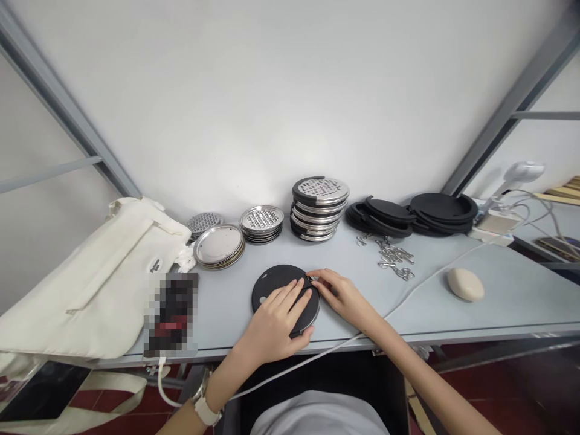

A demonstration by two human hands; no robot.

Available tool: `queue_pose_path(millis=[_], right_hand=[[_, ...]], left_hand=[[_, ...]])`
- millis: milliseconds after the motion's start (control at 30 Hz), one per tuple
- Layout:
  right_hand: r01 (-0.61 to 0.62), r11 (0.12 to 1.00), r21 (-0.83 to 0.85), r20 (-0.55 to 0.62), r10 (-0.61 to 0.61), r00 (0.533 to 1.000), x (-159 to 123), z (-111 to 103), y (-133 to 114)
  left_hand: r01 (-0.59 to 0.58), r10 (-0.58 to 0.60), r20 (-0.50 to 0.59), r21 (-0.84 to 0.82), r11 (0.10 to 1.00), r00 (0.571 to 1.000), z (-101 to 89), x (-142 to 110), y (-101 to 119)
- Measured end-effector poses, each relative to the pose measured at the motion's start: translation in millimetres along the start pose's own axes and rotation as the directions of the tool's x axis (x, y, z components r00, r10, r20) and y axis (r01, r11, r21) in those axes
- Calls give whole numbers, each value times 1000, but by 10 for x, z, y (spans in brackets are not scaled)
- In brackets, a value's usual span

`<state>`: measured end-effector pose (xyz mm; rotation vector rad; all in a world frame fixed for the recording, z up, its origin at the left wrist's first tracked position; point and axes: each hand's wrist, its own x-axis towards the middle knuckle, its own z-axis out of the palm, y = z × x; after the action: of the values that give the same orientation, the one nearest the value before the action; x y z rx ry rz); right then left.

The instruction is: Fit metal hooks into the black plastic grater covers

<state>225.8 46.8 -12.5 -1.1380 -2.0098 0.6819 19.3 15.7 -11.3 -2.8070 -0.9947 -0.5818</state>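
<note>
A round black disc with a silvery rim (267,279) lies on the table in front of me. My left hand (278,317) rests palm down across its top, fingers stretched out and slightly apart, with the thumb by its near right edge. At the disc's upper right edge, my right hand (342,296) is closed in a pinch, index finger and thumb at a small metal piece (309,278). The fingers partly cover that piece, so its full shape is hidden. Several silvery metal clasps (393,254) lie loose farther right.
Along the wall stand perforated metal discs (261,219), plain metal discs (219,244), a tall stack of black-edged graters (319,211) and black round covers (441,211). A white bag (95,284) and a blurred-out item (171,314) are left. A white cable (408,299) crosses near a beige rounded object (466,284).
</note>
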Motion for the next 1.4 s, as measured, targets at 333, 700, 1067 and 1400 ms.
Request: queue_pose_path(millis=[333, 700, 1067, 1400], right_hand=[[-79, 996, 36, 29, 78, 997, -6, -20, -24], [-63, 997, 47, 7, 63, 998, -17, 3, -6], [-3, 1000, 15, 2, 3, 1000, -22, 17, 11], [22, 1000, -1, 2, -22, 1000, -5, -2, -15]], left_hand=[[3, -3, 10, 9, 1000, 1000, 6, -11, 4], [4, -4, 18, 12, 1000, 1000, 4, -18, 3], [11, -11, 10, 1, 1000, 1000, -4, -9, 8], [15, -15, 17, 7, 1000, 1000, -10, -13, 5]])
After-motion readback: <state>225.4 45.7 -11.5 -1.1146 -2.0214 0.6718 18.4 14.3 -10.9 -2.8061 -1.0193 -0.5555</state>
